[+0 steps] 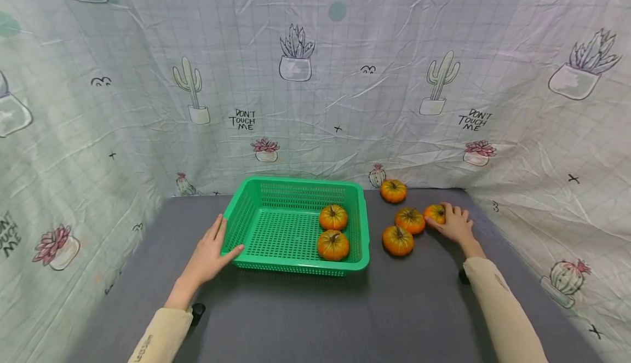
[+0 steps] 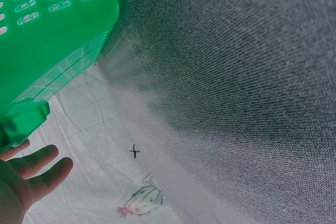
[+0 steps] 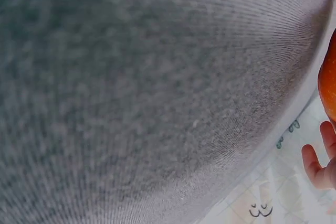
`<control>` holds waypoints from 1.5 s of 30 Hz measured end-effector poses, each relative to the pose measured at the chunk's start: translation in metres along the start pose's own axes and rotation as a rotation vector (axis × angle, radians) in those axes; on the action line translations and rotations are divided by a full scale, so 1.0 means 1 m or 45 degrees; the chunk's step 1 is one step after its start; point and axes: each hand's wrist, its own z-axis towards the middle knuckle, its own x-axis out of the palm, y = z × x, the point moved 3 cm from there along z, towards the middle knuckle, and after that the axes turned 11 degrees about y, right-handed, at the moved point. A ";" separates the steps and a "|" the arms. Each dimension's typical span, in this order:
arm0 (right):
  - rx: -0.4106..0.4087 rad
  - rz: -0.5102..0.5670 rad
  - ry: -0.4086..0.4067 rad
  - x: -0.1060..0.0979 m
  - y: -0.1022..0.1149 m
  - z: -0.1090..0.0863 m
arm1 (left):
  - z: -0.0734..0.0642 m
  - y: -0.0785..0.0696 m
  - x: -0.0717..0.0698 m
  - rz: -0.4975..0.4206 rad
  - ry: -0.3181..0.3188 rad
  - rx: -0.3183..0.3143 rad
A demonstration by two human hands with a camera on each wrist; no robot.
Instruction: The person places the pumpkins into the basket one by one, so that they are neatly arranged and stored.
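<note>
A green plastic basket (image 1: 300, 266) with slotted walls stands on the dark tabletop, two small orange pumpkins (image 1: 332, 245) inside along its right side. My left hand (image 1: 204, 256) rests at the basket's left front corner, thumb and fingers spread and straight along the rim. Seen from the left wrist, those fingers (image 2: 50, 178) lie just below the green rim (image 2: 26, 123). At the right, my right hand (image 1: 455, 224) grips another small pumpkin (image 1: 434, 213), thumb at its near side and fingers over its far right. The right wrist view catches only this pumpkin's edge (image 3: 328, 80) and some fingertips.
Beside the basket's right wall sit more pumpkins: one at the back (image 1: 393, 191), one in the middle (image 1: 409, 220) close to the gripped one, and one nearer (image 1: 397, 241). A printed cloth (image 1: 315, 111) hangs behind the table and along both sides.
</note>
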 end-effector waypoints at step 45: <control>-0.284 -0.151 -0.148 -0.019 0.049 -0.047 | 0.000 -0.002 -0.003 0.000 0.023 -0.016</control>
